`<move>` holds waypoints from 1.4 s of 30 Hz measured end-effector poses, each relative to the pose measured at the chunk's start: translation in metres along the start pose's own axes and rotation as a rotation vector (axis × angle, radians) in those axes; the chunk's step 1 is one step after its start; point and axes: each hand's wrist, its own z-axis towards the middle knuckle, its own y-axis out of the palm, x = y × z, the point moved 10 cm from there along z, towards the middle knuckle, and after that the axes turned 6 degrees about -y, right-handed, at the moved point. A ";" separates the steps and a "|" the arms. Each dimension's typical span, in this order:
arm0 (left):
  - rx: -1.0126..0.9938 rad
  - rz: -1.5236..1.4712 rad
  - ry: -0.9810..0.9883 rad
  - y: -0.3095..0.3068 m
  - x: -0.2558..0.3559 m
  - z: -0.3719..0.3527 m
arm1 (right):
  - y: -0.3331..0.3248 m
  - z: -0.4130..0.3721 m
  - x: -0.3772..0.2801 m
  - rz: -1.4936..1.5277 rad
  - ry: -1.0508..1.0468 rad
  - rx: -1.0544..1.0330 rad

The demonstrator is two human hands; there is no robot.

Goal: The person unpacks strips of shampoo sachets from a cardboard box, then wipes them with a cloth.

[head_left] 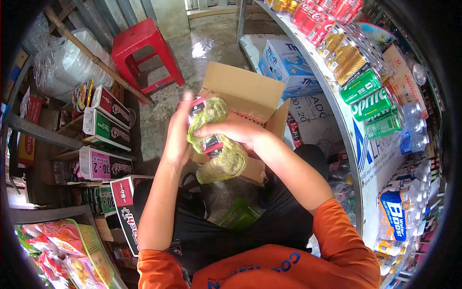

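Both my hands are wrapped round a yellow-green bundle (226, 161) with a rough, net-like surface and black-and-red labels; its exact kind I cannot tell. My left hand (179, 130) grips its left side, thumb up. From the right, my right hand (233, 132) closes over its middle, the thumb lying across between the two labelled parts. The bundle hangs tilted over my lap, its lower end bulging to the right. Just beyond it stands an open cardboard box (245, 89), flaps up, with red-printed packs (248, 118) partly showing inside.
A red plastic stool (144, 53) stands ahead on the wet concrete floor. On the left, a rack holds noodle cartons (103, 164). The right-hand shelf (353, 159) bears Sprite cans (373, 106) and bottles. A green plastic item (240, 214) lies between my legs.
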 end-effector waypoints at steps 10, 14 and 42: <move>0.329 -0.314 0.322 -0.106 0.059 0.000 | 0.027 -0.001 0.024 -0.303 -0.012 -0.350; 0.373 -0.349 0.343 -0.129 0.058 -0.001 | 0.028 -0.004 0.027 -0.295 0.007 -0.406; 0.441 -0.599 0.339 -0.157 0.050 0.006 | 0.020 0.000 0.012 -0.336 -0.023 -0.372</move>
